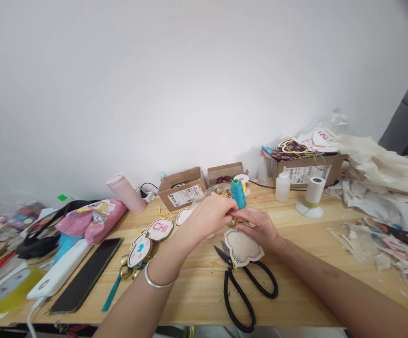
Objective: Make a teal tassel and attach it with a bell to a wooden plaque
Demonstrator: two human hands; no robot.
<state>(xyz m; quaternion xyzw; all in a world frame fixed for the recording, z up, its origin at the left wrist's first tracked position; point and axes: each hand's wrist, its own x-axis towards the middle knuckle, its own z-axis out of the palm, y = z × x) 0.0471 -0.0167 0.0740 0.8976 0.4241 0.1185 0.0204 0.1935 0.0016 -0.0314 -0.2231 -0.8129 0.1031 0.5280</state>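
My left hand [214,213], with a silver bangle on its wrist, meets my right hand [260,227] over the middle of the table. Both have their fingers pinched around a small brass bell [232,223]; any thread there is too fine to make out. Just under my right hand lies a cream cloud-shaped fabric patch [242,246] with a dark outlined edge. It partly covers black-handled scissors [241,298], whose blades are apart. A teal thread spool [238,193] stands right behind my fingers.
Finished charms with lettering [160,229] and a teal tassel [111,293] lie left, near a phone [87,274]. Small cardboard boxes [183,188], a white bottle [283,187] and a white spool [314,192] stand behind. Fabric scraps [387,249] heap up at right.
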